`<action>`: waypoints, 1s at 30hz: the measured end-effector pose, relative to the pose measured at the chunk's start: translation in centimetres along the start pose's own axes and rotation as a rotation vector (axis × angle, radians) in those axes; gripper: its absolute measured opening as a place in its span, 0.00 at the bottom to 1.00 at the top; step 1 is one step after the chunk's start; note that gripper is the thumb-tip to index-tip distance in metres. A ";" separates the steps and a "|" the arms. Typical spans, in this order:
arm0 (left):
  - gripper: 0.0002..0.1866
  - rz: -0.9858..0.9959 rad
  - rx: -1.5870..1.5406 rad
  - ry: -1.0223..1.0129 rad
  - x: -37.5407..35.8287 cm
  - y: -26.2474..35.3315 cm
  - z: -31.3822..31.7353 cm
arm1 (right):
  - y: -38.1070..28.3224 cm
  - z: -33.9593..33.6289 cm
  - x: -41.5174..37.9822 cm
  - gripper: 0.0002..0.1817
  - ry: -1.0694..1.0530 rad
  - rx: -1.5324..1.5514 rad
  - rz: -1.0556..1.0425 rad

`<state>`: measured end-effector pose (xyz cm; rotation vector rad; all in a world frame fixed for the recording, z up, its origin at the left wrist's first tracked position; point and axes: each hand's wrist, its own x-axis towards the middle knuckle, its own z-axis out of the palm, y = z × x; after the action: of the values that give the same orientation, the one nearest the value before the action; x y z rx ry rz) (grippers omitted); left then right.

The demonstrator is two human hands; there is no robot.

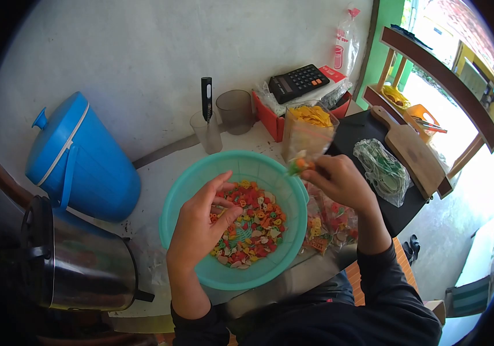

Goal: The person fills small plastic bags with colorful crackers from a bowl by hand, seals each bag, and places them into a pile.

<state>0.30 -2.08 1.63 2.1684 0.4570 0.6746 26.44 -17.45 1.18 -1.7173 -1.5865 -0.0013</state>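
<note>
My left hand hovers over the left side of a turquoise plastic basin, thumb and fingers apart with nothing between them. Inside the basin lies a layer of small colourful snack pieces in red, orange, yellow, green and cream. Above the basin's right rim, my right hand pinches a small clear plastic bag. A few coloured pieces show at the bag's lower left, near my fingertips. Filled clear packets of similar pieces lie right of the basin, partly under my right forearm.
Behind the basin stand a tall clear container of yellow chips, two cups, and a red box topped by a calculator. A blue cooler and a metal pot stand left. A wooden board lies right.
</note>
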 end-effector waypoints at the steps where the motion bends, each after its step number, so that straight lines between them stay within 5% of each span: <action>1: 0.33 0.003 0.011 -0.026 -0.1 0.0 0.0 | 0.3 -0.6 -0.9 0.19 0.005 -0.024 0.087; 4: 0.30 0.032 0.063 -0.055 -0.2 0.1 0.0 | 1.2 -2.0 -3.8 0.19 0.030 -0.076 0.300; 15: 0.28 0.069 0.178 -0.133 -0.8 1.2 1.1 | 4.0 -1.7 -10.0 0.20 0.018 -0.129 0.430; 27: 0.26 0.333 0.341 -0.364 -1.6 5.0 7.8 | 4.0 -0.7 -11.8 0.16 0.162 -0.034 0.566; 30: 0.27 0.370 0.301 -0.429 -2.0 5.7 9.1 | 4.3 0.4 -11.9 0.16 0.219 -0.056 0.420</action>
<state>4.73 -11.97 0.63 2.6294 -0.0800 0.3235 27.26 -26.92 -7.22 -1.9902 -1.0583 -0.0242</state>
